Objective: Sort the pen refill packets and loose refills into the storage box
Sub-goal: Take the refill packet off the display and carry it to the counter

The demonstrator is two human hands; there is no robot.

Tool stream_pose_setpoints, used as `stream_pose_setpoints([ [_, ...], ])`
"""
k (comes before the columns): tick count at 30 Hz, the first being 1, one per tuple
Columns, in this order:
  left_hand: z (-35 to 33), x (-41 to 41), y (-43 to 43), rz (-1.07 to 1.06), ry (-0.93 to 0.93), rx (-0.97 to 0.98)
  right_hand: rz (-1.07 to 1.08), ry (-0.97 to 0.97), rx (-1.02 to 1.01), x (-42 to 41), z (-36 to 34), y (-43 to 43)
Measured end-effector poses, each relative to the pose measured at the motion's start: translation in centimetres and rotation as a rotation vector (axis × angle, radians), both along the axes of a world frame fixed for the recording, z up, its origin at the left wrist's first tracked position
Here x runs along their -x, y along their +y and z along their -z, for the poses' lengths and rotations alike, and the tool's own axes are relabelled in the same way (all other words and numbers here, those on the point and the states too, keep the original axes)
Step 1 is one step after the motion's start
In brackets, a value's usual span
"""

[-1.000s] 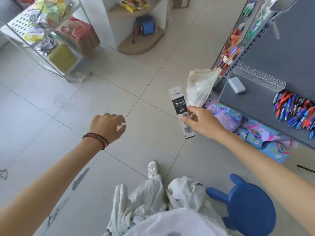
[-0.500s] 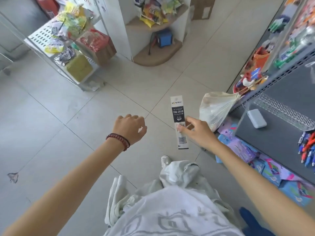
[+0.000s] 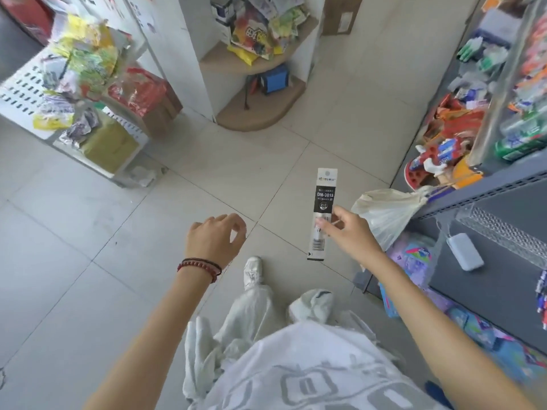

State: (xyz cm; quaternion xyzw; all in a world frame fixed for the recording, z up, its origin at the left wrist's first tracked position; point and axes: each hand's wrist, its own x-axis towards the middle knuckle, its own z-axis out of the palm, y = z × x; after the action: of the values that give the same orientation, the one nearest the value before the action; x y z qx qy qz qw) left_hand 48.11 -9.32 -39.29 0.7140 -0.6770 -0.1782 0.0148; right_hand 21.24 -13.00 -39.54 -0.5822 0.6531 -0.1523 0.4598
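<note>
small print on refill packet (image 3: 324,199) unreadable, pens (image 3: 543,297) cut by right edge

A grey shelf (image 3: 503,279) stands on the right. A white box (image 3: 467,252) lies on it, and a plastic bag (image 3: 387,213) hangs off its end. Toys (image 3: 444,149) pile up just beyond that end. Across the tiled floor (image 3: 207,179) from it stands a wooden corner stand (image 3: 260,113) holding a blue box (image 3: 275,79) and snack packets (image 3: 257,31). Farther left is a white rack (image 3: 17,93) heaped with bags.

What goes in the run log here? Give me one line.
right hand: pinches refill packet, upright over floor | left hand: loosely curled, holds nothing | storage box: not in view
</note>
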Motion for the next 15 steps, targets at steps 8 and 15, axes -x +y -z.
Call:
stream_pose_setpoints([
  [8,0.3,-1.0,-13.7,0.132,0.03,0.029,0.23,0.009,-0.007,-0.4,-0.6,-7.5],
  [15,1.2,3.1,-24.5,0.232,0.038,-0.013,0.363,-0.03,-0.069,3.1,2.3,-14.6],
])
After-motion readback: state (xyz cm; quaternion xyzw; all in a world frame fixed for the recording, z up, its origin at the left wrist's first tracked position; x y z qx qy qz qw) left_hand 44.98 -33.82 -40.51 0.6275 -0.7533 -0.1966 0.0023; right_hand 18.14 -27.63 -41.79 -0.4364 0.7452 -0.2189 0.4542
